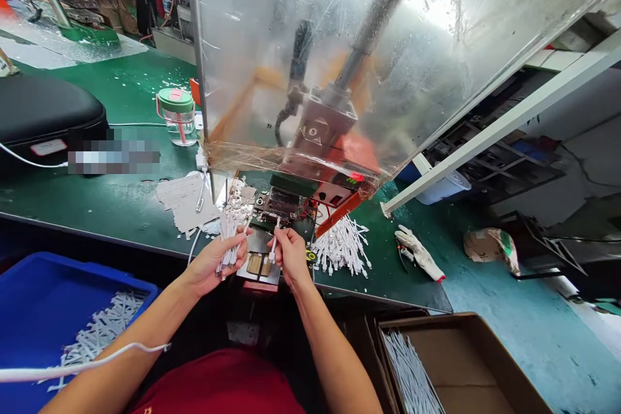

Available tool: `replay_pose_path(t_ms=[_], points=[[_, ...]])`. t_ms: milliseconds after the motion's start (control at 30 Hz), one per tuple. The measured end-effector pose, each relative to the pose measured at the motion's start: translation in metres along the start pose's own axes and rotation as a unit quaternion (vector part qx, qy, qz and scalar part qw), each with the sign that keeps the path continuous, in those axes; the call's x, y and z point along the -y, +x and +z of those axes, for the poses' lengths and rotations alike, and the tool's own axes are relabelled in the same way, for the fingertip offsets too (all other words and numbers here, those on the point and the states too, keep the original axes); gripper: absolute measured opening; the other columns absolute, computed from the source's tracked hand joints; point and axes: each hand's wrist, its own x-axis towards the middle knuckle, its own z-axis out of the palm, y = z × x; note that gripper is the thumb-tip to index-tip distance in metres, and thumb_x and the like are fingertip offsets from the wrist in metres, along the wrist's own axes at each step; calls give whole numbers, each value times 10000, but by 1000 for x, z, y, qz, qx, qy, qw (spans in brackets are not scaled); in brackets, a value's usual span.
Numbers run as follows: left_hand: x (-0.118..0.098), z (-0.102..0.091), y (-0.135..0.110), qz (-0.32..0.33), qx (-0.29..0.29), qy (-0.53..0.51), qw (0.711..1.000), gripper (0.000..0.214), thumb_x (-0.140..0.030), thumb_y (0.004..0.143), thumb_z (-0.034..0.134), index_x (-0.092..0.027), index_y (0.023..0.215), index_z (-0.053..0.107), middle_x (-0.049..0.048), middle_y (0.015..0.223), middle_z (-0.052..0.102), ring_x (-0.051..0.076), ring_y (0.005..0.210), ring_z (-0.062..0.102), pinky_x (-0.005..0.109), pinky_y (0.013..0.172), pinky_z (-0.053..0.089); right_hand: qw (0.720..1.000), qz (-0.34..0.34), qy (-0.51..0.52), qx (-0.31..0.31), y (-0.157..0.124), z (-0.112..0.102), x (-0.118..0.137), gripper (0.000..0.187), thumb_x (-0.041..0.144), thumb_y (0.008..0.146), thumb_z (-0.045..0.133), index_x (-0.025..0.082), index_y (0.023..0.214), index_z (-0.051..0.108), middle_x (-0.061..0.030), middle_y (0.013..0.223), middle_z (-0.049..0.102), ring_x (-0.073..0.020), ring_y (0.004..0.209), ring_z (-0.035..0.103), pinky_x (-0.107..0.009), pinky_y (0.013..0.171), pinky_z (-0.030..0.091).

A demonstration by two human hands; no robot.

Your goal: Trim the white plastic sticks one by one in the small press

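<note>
My left hand (216, 263) is closed around a bunch of short white cables (228, 259). The fingers of my right hand (290, 252) pinch a single white cable (275, 240), its upper end close to the front of a small press machine (284, 202). Between my hands lies a metal plate (259, 240) with brass-coloured blocks (257, 264) in front of it. A pile of white cables (342, 242) with plug ends rests on the green table, just right of my right hand. Whether the pinched cable touches the machine I cannot tell.
A plastic-wrapped guard (242, 45) hangs over the machine. Left are a blue bin (29, 297) with white cables, a lidded jar (177, 116) and torn cardboard (187, 200). Right are a white glove (420, 252) and a cardboard box (466, 349) holding thin grey-white strands.
</note>
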Motion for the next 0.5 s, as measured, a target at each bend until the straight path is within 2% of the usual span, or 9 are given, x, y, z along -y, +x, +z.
replay_pose_path(t_ms=[100, 200, 333, 500], points=[[1, -1, 0, -7, 4, -5, 1000, 214, -339, 852, 692, -147, 861, 600, -56, 569, 458, 49, 427, 409, 98, 287, 255, 1000, 7, -11, -5, 4, 2, 0, 304, 422, 733, 703, 185, 649, 533, 37, 489, 593, -35, 301, 329, -167, 297, 222], [2, -3, 1, -19, 11, -13, 1000, 314, -358, 836, 708, -146, 689, 530, -47, 573, 449, 40, 436, 393, 100, 297, 258, 1000, 15, -7, -4, 6, 3, 0, 293, 409, 722, 698, 184, 640, 531, 25, 522, 621, -30, 303, 326, -165, 296, 228], [2, -5, 0, -15, 14, -8, 1000, 377, -395, 818, 720, -152, 639, 495, -47, 561, 441, 38, 436, 375, 104, 305, 235, 1000, 23, 4, -2, 6, 4, -1, 286, 399, 713, 699, 181, 638, 531, 16, 542, 637, -28, 302, 328, -163, 292, 234], [7, -4, 2, -18, -7, 49, 999, 487, -467, 811, 702, -175, 552, 411, -53, 486, 402, 40, 394, 335, 129, 298, 179, 999, 31, 16, 1, 7, 3, -2, 297, 395, 701, 712, 180, 621, 524, 21, 526, 622, -27, 305, 330, -163, 295, 237]])
